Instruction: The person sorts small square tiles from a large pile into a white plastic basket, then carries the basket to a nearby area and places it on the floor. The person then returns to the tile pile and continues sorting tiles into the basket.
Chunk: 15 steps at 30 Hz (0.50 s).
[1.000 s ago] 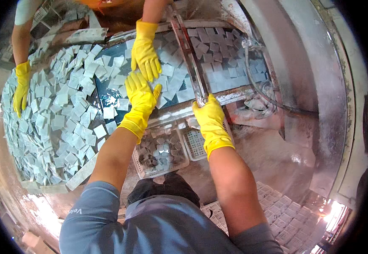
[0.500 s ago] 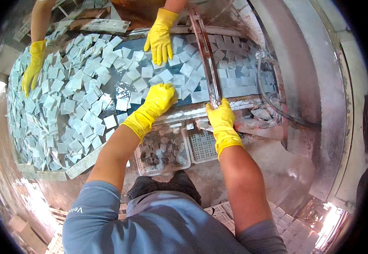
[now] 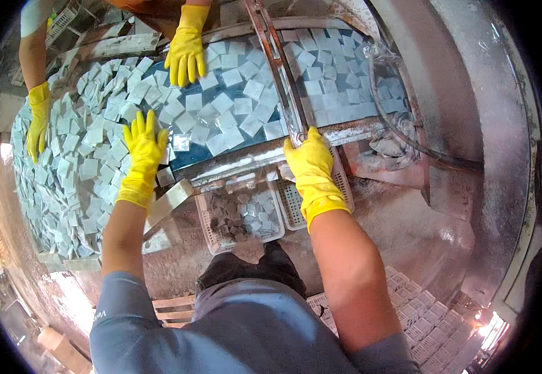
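My left hand (image 3: pixel 143 153), in a yellow rubber glove, lies with fingers spread at the right edge of a big heap of pale square stone tiles (image 3: pixel 90 168). It holds nothing that I can see. My right hand (image 3: pixel 310 157), gloved alike, is closed round the near end of a rusty metal bar (image 3: pixel 277 59). This bar crosses a wet, dark blue bed (image 3: pixel 190 156). Loose tiles (image 3: pixel 224 103) are scattered on the bed left of the bar, and tiles (image 3: pixel 336 100) lie closer together to its right.
Across from me, a person's yellow-gloved hands rest on the tiles, one hand (image 3: pixel 185 55) near the bed's far edge, the other (image 3: pixel 37 121) at the heap's left. Below the near rail are a white basket of tile pieces (image 3: pixel 207 230) and another basket (image 3: pixel 293 209). A black hose (image 3: pixel 377 103) curves at the right.
My left hand has moved left from the bed to the heap's edge, its fingers going from curled to spread. My right hand stays on the bar. One co-worker's hand has shifted left.
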Each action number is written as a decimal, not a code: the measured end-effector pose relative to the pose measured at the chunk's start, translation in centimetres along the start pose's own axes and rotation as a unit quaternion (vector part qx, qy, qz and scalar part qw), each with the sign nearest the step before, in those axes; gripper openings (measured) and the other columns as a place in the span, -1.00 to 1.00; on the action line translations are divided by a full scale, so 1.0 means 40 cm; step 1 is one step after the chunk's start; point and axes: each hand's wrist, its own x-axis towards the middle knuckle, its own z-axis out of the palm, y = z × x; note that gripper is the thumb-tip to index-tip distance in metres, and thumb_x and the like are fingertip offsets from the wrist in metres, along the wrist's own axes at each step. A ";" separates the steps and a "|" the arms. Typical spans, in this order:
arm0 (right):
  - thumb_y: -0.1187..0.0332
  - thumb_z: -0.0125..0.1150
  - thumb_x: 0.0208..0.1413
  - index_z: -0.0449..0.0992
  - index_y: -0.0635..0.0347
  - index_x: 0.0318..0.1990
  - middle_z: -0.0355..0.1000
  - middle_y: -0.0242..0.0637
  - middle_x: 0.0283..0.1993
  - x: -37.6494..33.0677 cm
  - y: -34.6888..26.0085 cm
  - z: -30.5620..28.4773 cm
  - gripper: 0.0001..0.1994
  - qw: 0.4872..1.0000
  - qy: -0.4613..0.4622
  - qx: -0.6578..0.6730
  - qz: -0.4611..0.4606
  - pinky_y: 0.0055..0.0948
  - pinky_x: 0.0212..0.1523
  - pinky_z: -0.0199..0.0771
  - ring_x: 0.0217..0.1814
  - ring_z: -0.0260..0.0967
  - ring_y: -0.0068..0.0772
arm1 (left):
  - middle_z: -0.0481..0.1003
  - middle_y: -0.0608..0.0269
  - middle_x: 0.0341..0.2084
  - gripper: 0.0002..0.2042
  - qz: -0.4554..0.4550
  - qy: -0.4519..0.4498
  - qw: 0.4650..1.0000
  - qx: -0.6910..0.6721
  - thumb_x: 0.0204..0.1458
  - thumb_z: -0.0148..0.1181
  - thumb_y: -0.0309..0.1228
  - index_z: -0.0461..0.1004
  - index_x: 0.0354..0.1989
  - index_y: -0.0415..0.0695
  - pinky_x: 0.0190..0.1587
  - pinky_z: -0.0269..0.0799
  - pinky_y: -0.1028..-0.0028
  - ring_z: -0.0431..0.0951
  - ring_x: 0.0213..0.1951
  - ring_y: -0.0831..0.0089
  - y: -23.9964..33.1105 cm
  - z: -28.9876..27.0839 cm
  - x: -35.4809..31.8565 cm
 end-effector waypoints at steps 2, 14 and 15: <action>0.00 0.37 0.15 0.44 0.32 0.24 0.57 0.16 0.13 -0.002 0.011 0.014 -0.35 1.000 0.006 0.001 -0.006 0.04 0.13 0.58 0.16 0.57 0.22 | 0.20 -0.31 0.47 -0.19 -0.077 -0.054 0.996 0.010 0.25 0.15 0.08 0.18 0.53 -0.23 0.49 -0.03 -0.15 0.19 0.45 -0.28 0.101 0.005 0.020; -0.01 0.37 0.16 0.43 0.30 0.22 0.59 0.16 0.10 -0.003 0.015 0.010 -0.37 0.999 0.014 -0.021 -0.023 0.07 0.05 0.60 0.08 0.60 0.23 | 0.41 -0.35 0.23 -0.41 -0.047 0.063 0.984 -0.161 0.23 0.20 -0.10 0.42 0.31 -0.26 0.34 0.22 -0.14 0.39 0.24 -0.32 0.420 0.010 0.182; -0.01 0.37 0.16 0.43 0.30 0.22 0.60 0.16 0.09 -0.006 0.017 0.013 -0.36 0.999 0.022 -0.013 -0.021 0.07 0.05 0.60 0.08 0.60 0.23 | 0.41 -0.34 0.22 -0.44 -0.024 0.064 0.981 -0.184 0.21 0.21 -0.15 0.42 0.30 -0.25 0.32 0.26 -0.12 0.40 0.22 -0.31 0.420 0.014 0.146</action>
